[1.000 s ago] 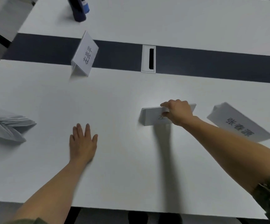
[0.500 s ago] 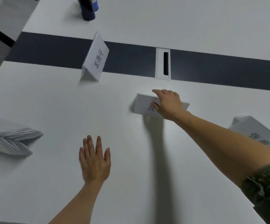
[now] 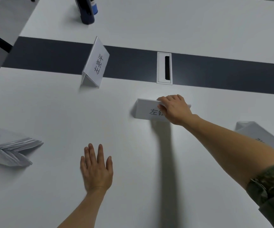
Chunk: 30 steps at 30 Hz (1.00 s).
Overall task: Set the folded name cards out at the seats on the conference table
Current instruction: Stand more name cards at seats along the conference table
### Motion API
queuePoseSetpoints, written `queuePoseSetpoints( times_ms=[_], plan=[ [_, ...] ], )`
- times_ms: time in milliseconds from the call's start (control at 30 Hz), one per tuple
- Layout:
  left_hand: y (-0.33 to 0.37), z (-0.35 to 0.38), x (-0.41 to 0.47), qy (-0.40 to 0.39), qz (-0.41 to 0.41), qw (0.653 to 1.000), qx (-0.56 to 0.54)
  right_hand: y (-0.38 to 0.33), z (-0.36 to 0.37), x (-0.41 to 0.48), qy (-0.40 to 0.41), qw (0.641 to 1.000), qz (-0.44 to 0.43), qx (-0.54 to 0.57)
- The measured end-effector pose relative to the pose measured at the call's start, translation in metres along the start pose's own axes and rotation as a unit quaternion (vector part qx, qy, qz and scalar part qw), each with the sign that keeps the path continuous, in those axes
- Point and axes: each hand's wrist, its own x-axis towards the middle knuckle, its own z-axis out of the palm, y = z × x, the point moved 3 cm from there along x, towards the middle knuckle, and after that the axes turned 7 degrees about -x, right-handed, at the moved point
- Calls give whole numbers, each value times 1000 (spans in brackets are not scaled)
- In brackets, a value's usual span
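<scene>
Head view, looking down: the right hand point(image 3: 174, 109) reaches out to about 1 o'clock and holds a folded name card point(image 3: 147, 111) that stands on the white surface point(image 3: 50, 112). Its fingers point(image 3: 163, 100) are curled over the card's top ridge, with the thumb against the near printed face, so the hand grips the card from above. The card's long axis runs from 9 to 3 o'clock, roughly parallel to the dark strip point(image 3: 50, 56) just beyond it. Most of the free length shows on the 9 o'clock side of the hand. A cable port point(image 3: 164, 67) sits in the strip at 12 o'clock from the card, near it but not touching.

The left hand point(image 3: 96, 168) lies flat at 6 o'clock with straight, spread fingers, holding nothing, well apart from the card. The right hand is plainly the nearer one, so any final nudge or release looks like its job.

Another name card point(image 3: 96, 65) stands at 11 o'clock, on the strip's near edge, turned at an angle to the held card. A third card point(image 3: 261, 137) lies at 3 o'clock, partly hidden by the right forearm. A stack of folded cards point(image 3: 13, 150) waits at 9 o'clock. A dark bottle point(image 3: 87, 10) stands at 12 o'clock on the far half, and grey floor point(image 3: 1, 22) shows at 10 o'clock.
</scene>
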Motion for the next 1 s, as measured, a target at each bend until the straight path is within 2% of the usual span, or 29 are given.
queuePoseSetpoints(
  times_ms=[333, 500, 700, 833, 1000],
  plan=[
    [-1, 1, 1, -6, -1, 1000, -6, 2, 3, -2, 4, 1000, -2, -1],
    [-2, 1, 2, -6, 0, 1000, -6, 10, -3, -31, 72, 997, 8, -10],
    [0, 2, -1, -19, -2, 1000, 25, 41, -15, -116, 111, 992, 43, 38],
    [19, -20, -1, -84, -18, 995, 45, 77, -12, -190, 100, 990, 76, 66],
    [103, -36, -46, -142, 73, 987, 16, 137, 1, -298, 81, 984, 137, 78]
  ],
)
